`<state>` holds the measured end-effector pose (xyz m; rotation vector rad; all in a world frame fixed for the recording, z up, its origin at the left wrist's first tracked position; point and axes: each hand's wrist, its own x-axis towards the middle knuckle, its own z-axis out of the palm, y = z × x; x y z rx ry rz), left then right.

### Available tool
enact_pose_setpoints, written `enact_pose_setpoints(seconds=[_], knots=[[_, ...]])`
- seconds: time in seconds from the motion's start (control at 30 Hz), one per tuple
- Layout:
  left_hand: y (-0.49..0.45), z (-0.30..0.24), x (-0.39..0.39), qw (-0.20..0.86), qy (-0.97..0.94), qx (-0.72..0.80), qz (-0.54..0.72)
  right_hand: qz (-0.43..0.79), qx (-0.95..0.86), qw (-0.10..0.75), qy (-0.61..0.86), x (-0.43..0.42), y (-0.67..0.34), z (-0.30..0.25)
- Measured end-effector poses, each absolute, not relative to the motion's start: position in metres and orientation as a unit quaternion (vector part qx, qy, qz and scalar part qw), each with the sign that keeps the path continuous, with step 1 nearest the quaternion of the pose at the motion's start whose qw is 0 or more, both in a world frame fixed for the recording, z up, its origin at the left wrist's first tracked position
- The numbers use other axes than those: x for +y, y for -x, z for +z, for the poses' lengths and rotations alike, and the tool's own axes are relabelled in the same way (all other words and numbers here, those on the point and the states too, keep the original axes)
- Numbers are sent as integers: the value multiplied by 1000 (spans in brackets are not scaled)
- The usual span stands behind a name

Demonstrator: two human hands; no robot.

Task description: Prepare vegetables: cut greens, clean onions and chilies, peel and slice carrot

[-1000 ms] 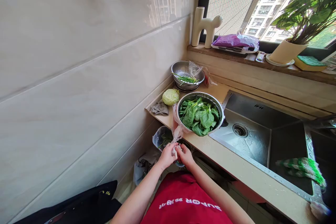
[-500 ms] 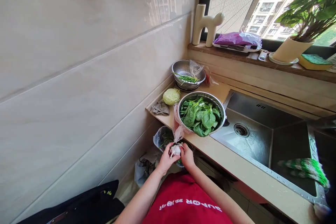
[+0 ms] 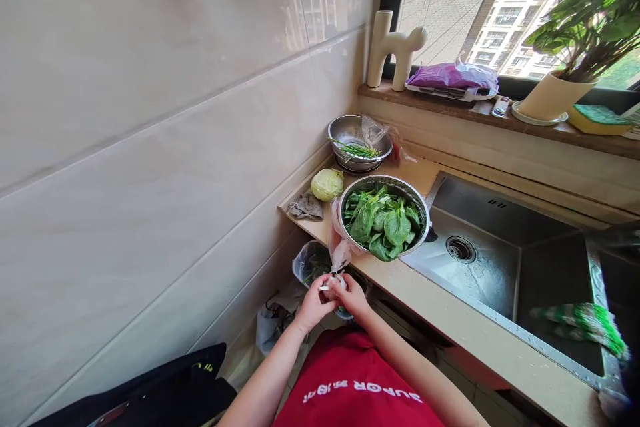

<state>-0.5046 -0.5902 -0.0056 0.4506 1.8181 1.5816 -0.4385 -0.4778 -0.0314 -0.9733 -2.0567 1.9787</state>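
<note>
Between my two hands is a white garlic bulb (image 3: 327,287), mostly covered by fingers. My left hand (image 3: 316,305) is closed around its left side, and my right hand (image 3: 353,298) grips it from the right with the fingers over the top. Below the hands and a little behind them, a bin lined with a clear bag (image 3: 303,263) holds green scraps. Just beyond, at the counter's edge, stands a metal colander (image 3: 426,227) full of spinach leaves (image 3: 385,220). A pinkish plastic bag (image 3: 341,255) hangs over the edge beside it.
A cabbage (image 3: 327,185) and a grey cloth (image 3: 306,207) lie near the wall. Behind them a steel basin (image 3: 345,125) holds thin green stalks. At right is the steel sink (image 3: 480,280) with a green-and-white scrubbing cloth (image 3: 585,323). A potted plant (image 3: 555,97) stands on the sill.
My right hand's fingers have moved left over the garlic bulb, so less of it shows. A pale stem-like piece now points left by my left fingers. Everything else stays in place.
</note>
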Motion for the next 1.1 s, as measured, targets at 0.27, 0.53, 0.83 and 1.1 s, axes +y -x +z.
enact_pose_setpoints(seconds=[0.27, 0.53, 0.83, 1.1], knots=[[499, -5, -584, 387, -97, 633, 663, 540, -768, 51, 341, -473, 442, -37], [504, -3, -599, 414, 112, 484, 762, 428, -833, -34, 350, -460, 441, -46], [508, -8, -581, 487, 231, 437, 720, 279, -913, -108, 277, -476, 449, -22], [524, -14, -581, 430, 279, 451, 731, 228, -938, -109, 236, -468, 450, -14]])
